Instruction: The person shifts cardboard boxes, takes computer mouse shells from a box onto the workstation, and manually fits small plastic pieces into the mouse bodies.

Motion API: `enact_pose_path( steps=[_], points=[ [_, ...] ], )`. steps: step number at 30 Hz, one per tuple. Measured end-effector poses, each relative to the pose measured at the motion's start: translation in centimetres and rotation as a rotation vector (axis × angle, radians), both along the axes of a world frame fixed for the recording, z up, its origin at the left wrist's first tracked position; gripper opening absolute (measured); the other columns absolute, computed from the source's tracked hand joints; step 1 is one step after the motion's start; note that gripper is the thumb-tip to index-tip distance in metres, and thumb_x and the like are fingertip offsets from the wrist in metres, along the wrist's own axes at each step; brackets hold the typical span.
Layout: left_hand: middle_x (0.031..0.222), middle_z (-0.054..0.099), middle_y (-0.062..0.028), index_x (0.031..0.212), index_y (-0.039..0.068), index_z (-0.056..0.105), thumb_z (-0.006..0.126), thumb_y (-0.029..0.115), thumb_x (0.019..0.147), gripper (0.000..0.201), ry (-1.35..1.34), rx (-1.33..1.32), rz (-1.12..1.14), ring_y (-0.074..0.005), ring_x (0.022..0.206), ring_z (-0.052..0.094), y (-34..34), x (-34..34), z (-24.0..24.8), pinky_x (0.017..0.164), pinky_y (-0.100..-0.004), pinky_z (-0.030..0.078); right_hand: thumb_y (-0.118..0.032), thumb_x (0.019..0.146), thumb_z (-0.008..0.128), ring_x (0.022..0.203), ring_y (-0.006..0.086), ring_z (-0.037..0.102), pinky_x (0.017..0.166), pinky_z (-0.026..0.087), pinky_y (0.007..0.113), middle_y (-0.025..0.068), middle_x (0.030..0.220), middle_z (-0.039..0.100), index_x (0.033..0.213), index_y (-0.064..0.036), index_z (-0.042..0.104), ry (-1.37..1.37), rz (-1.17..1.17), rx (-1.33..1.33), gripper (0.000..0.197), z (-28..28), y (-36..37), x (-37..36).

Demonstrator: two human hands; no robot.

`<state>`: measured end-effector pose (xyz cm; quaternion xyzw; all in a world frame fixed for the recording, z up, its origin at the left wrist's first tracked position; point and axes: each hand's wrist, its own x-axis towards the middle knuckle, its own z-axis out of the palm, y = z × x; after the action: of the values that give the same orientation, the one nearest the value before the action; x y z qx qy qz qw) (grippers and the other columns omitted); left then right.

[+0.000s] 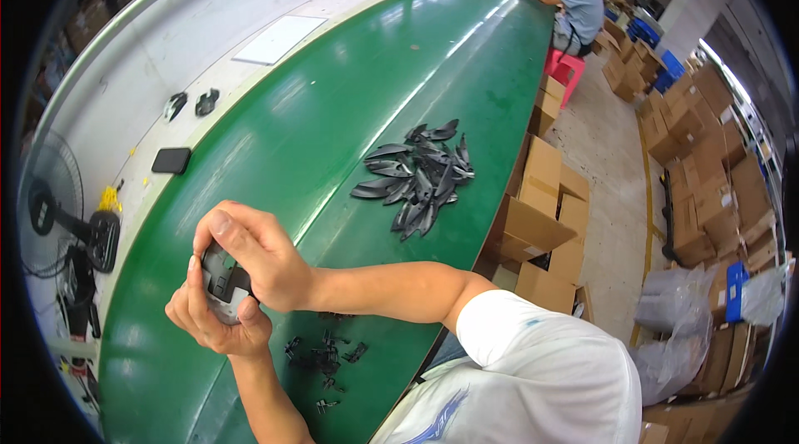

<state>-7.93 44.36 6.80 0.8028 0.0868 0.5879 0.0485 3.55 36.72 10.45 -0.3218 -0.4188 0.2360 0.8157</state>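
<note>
Both hands hold one small rounded plastic housing (pixel 223 279), black with grey-white areas, above the near part of the green table. My left hand (pixel 215 319) cups it from below, its fingers wrapped round the lower side. From above, my right hand (pixel 260 257) closes over it, with the thumb bent across the top edge; the palms hide part of the housing. Close to my left forearm lie several small black plastic clips (pixel 326 357), partly behind my right arm. Farther along the table is a loose pile of curved, leaf-shaped black plastic pieces (pixel 420 173).
The long green table (pixel 333 128) runs away from me. On its white side ledge are a black phone (pixel 171 161), two dark plastic parts (pixel 206 103) and a white board (pixel 280 39). A fan (pixel 58 203) stands left. Cardboard boxes (pixel 541 203) line the right; a person (pixel 578 7) sits far off.
</note>
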Motion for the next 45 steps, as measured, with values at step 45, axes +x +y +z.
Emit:
enact_pose_path(
  steps=[45],
  points=[
    [0.144,0.059,-0.0216,0.158,-0.006,0.042,0.073,0.064,0.093,0.100,0.095,-0.263,-0.150,-0.0335,0.134,0.056,-1.0,-0.3,1.7,0.113,-0.0458,0.042,-0.034,0.115,0.047,0.090,0.0151,0.064,0.084,0.054,0.033,0.0108,0.099,0.069,0.108,-0.0106,0.054,0.324,0.052,0.108,0.025,1.0,-0.2,6.2]
  ],
)
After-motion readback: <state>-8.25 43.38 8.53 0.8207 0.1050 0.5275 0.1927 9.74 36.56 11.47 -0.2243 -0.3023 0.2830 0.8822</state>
